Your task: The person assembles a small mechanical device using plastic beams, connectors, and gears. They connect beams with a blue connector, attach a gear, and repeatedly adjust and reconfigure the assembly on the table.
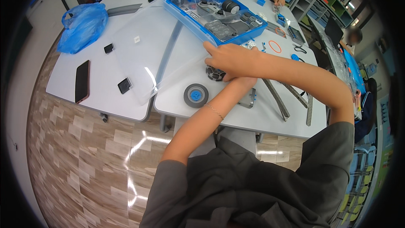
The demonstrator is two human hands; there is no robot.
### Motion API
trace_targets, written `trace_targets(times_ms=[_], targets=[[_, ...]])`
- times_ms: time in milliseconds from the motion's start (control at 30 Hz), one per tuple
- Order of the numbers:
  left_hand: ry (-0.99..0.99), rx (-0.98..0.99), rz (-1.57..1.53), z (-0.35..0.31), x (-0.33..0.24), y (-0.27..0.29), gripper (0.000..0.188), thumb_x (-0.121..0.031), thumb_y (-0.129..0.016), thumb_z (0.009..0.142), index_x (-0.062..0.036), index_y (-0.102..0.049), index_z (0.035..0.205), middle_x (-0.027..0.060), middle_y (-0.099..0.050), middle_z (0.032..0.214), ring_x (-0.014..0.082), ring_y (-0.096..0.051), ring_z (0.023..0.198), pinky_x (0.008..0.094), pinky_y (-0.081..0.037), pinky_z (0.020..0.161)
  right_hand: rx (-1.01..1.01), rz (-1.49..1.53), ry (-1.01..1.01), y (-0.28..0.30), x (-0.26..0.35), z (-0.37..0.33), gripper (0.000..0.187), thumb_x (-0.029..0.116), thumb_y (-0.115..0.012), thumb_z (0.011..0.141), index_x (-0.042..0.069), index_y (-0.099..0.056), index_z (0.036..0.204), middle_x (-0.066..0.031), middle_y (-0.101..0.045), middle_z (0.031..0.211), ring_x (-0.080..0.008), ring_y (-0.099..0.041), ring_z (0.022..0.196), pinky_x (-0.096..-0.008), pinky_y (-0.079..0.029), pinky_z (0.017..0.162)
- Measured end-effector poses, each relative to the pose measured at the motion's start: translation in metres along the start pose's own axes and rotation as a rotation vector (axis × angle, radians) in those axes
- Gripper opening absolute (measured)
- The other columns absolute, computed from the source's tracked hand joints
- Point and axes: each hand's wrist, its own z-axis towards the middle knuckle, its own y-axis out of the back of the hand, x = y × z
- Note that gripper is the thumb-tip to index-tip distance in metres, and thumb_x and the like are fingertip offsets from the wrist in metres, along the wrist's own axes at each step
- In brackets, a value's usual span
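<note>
My right arm comes in from the right and crosses over my left wrist. My right hand (pixel 232 59) is closed around a dark round part with light patches (pixel 215 74), beside the near edge of a blue tray (pixel 185 19). One fingertip points up toward the tray. My left hand is mostly hidden beneath my right forearm, so its fingers do not show; only its wrist (pixel 244 83) is visible. A grey wheel with a blue hub (pixel 195 95) lies left of my left forearm. A grey block-like part (pixel 249 99) sits partly behind that forearm.
Grey perforated beams (pixel 276 100) and an orange ring (pixel 275 47) lie to the right. A clear lid (pixel 141 55) leans left of the tray. Farther left are a phone (pixel 82 81) and a blue plastic bag (pixel 84 27). Another person's hand (pixel 279 1) works across the table.
</note>
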Motion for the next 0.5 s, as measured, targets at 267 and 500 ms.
trace_targets(times_ms=[267, 500], targets=[[-0.510, 0.140, 0.847, -0.006, 0.004, 0.011, 0.022, -0.019, -0.060, 0.095, -0.0033, -0.048, 0.105, 0.0102, -0.059, 0.097, 0.0184, -0.062, 0.105, 0.0328, -0.051, 0.090, -0.110, 0.108, 0.014, 0.012, 0.011, -0.002, 0.029, 0.015, -0.078, 0.071, -0.003, -0.063, 0.089, -0.0151, -0.057, 0.100, -0.0301, -0.068, 0.082, -0.0389, -0.056, 0.064], [0.182, -0.077, -0.205, -0.004, -0.013, -0.015, 0.017, -0.012, -0.058, 0.095, -0.0015, -0.046, 0.101, 0.0114, -0.055, 0.093, 0.0221, -0.064, 0.099, 0.0391, -0.055, 0.081, -0.163, 0.377, 0.230, 0.011, 0.048, 0.013, 0.043, 0.024, -0.076, 0.068, 0.006, -0.062, 0.104, -0.0118, -0.058, 0.090, -0.0334, -0.064, 0.074, -0.0425, -0.051, 0.064]])
